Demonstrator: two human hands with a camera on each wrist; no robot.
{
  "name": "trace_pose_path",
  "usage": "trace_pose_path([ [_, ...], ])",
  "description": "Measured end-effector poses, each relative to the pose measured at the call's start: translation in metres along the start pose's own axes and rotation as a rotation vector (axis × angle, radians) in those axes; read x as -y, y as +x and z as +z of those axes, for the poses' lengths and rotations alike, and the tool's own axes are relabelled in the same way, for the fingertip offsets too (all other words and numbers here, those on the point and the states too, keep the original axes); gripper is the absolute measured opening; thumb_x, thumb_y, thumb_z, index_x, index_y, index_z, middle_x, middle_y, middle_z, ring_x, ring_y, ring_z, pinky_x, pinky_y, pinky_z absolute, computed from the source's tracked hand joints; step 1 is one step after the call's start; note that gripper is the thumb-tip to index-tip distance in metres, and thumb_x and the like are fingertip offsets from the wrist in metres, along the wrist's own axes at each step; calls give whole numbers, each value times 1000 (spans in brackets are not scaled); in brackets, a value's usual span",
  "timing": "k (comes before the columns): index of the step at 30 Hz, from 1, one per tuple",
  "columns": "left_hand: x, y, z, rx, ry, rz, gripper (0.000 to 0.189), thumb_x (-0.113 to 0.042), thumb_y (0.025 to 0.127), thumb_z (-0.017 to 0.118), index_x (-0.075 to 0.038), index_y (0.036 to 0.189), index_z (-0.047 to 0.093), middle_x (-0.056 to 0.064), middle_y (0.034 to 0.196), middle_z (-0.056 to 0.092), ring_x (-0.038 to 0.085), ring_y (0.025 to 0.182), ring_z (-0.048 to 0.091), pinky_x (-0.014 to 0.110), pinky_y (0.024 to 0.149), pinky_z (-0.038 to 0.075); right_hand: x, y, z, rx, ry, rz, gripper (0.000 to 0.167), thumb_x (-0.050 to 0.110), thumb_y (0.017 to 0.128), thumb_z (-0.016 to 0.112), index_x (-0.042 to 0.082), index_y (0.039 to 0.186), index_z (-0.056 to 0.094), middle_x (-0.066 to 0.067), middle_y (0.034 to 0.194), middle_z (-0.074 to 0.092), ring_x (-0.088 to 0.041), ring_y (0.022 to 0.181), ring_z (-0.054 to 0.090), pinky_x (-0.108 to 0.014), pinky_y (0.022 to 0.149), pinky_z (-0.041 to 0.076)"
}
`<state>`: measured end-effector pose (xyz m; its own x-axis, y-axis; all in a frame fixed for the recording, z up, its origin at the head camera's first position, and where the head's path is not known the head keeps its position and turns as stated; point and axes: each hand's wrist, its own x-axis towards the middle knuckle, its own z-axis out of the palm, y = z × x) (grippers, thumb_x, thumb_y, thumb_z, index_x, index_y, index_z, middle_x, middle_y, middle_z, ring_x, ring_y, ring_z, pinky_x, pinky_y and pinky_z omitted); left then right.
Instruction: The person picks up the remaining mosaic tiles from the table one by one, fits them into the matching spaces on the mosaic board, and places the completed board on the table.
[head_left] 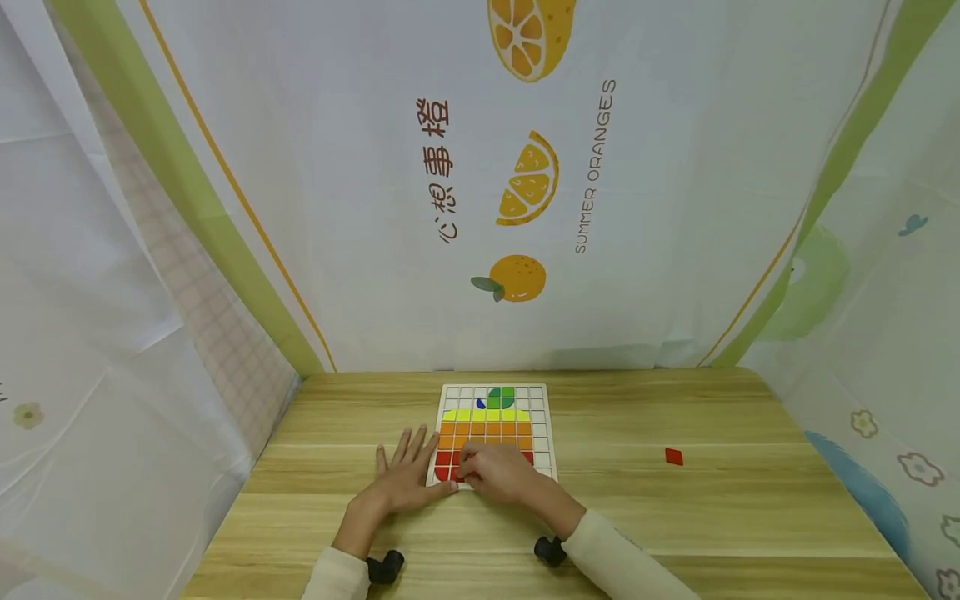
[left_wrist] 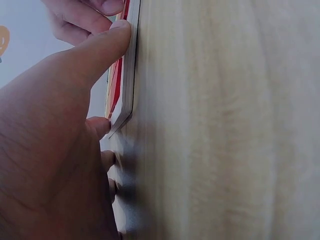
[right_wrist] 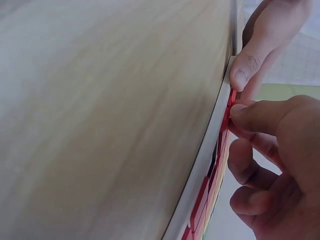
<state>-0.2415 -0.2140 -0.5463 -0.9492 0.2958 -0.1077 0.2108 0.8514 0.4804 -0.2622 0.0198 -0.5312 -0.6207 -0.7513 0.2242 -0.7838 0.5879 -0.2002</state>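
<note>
A square puzzle board (head_left: pixel 545 433) with a pale grid lies on the table, filled with rows of red, orange and yellow tiles, plus a few green tiles (head_left: pixel 501 398) and a blue piece (head_left: pixel 481 404) near the top. My left hand (head_left: pixel 401 482) spreads its fingers at the board's left side, its thumb resting on the near edge. Over the red rows, my right hand (head_left: pixel 504 475) pinches a small red tile (right_wrist: pixel 229 111) between thumb and index finger, low against the board. The fingertips mostly hide this tile. Its other fingers are curled.
A loose red tile (head_left: pixel 674 457) lies on the wooden table (head_left: pixel 615 500), well right of the board. Behind the table hangs a white curtain (head_left: pixel 360 250) printed with oranges; more curtains flank both sides. Black wrist mounts (head_left: pixel 386 567) show beneath both wrists.
</note>
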Motion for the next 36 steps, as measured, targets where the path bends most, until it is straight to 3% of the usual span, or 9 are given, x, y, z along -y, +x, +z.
trace_pose_path([
  [5,6,3,5,0,29,-19,108,-79,92,60,-18,172,21,13,181,6,42,167,-3,79,121,-15,2,-1,-1,26,25,33,17,14,98,75,22,107,86,10,112,73,-2,85,67,-12,61,45],
  [15,-14,-6,-10,51,57,-51,101,-68,98,63,-14,172,21,17,180,7,45,167,-1,83,121,-10,3,-3,-3,29,41,56,16,15,98,75,21,108,85,9,118,75,-5,97,72,-18,75,57],
  [23,3,3,4,7,30,-19,106,-77,95,58,-16,172,19,15,181,5,43,167,-4,81,120,-15,3,-4,-1,34,74,54,17,13,97,75,20,108,85,8,118,73,-5,96,71,-17,74,56],
  [31,3,2,4,-8,18,1,109,-81,93,56,-16,172,20,17,180,7,45,167,-3,82,119,-16,-1,-11,-3,2,107,56,14,15,99,74,21,106,84,10,113,73,-3,96,69,-17,78,56],
  [36,3,1,3,-3,16,-6,107,-79,94,57,-17,172,20,16,181,7,44,167,-3,81,120,-16,-5,-20,-7,-23,142,111,10,18,100,74,24,103,82,11,109,73,-3,91,67,-20,75,55],
])
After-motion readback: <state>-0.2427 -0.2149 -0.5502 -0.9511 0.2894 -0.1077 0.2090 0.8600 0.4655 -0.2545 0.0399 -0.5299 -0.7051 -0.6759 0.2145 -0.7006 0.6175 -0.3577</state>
